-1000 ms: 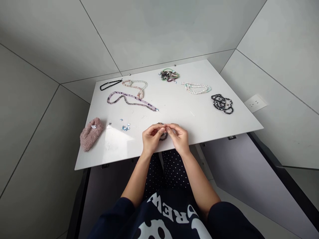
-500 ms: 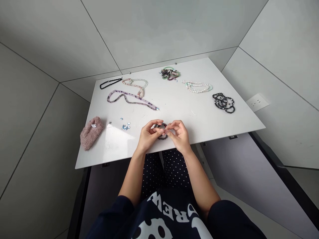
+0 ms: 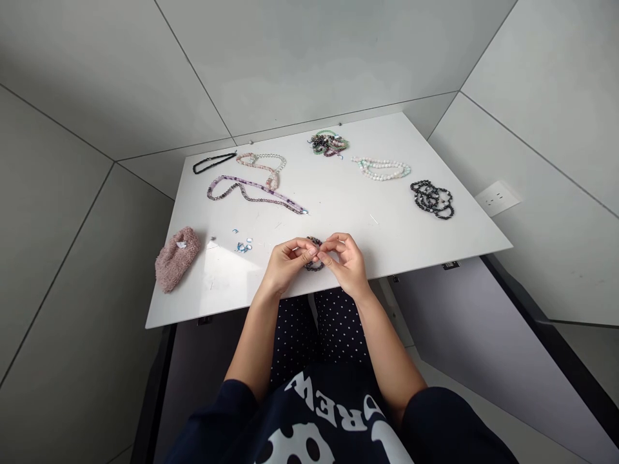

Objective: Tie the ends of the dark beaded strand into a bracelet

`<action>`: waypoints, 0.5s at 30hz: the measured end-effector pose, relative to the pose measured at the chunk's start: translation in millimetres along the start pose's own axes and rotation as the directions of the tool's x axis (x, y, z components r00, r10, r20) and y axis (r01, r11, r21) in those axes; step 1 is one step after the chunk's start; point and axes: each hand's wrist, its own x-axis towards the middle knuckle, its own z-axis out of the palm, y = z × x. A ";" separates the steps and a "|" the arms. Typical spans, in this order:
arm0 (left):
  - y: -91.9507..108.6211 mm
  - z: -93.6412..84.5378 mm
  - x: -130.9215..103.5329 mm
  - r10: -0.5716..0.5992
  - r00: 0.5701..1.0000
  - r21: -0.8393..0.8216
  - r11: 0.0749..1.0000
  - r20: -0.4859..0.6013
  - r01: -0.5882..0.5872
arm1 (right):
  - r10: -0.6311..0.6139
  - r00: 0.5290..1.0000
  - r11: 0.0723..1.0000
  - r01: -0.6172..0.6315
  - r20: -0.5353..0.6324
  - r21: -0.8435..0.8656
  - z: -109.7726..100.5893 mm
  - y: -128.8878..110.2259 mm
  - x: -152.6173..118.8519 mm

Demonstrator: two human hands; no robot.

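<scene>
A dark beaded bracelet (image 3: 315, 265) lies on the white table close to its front edge, partly covered by my fingers. Above it, my left hand (image 3: 291, 261) pinches with thumb and forefinger. My right hand (image 3: 344, 261) is pinched too, its fingertips meeting the left ones over the beads. Whatever sits between the fingertips is too small to make out. Several bits of blue thread or tag (image 3: 243, 246) lie to the left of my hands. Beyond my hands stretches a long purple and grey bead strand (image 3: 251, 193).
On the white table (image 3: 333, 200) are a black strand (image 3: 213, 162), a pink and clear strand (image 3: 273, 169), a mixed bead pile (image 3: 329, 143), a pale strand (image 3: 384, 169) and dark bracelets (image 3: 432, 199). A fluffy pink pouch (image 3: 177, 259) lies left. Walls border the table.
My left hand has shifted slightly, its fingers now closing in toward the right fingertips, and more of the bracelet's ring is uncovered. My right hand stays almost in place.
</scene>
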 end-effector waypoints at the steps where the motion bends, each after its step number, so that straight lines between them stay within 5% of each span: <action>1: -1.0 0.9 -0.6 0.004 1.000 0.003 1.000 -0.019 -0.004 | 0.002 1.000 1.000 -0.002 0.004 0.002 0.2 -0.8 -0.1; 15: -9.7 13.6 -3.0 0.080 0.970 -0.036 0.995 -0.230 -0.091 | -0.051 0.998 0.997 0.050 -0.027 -0.060 3.4 -2.9 -1.3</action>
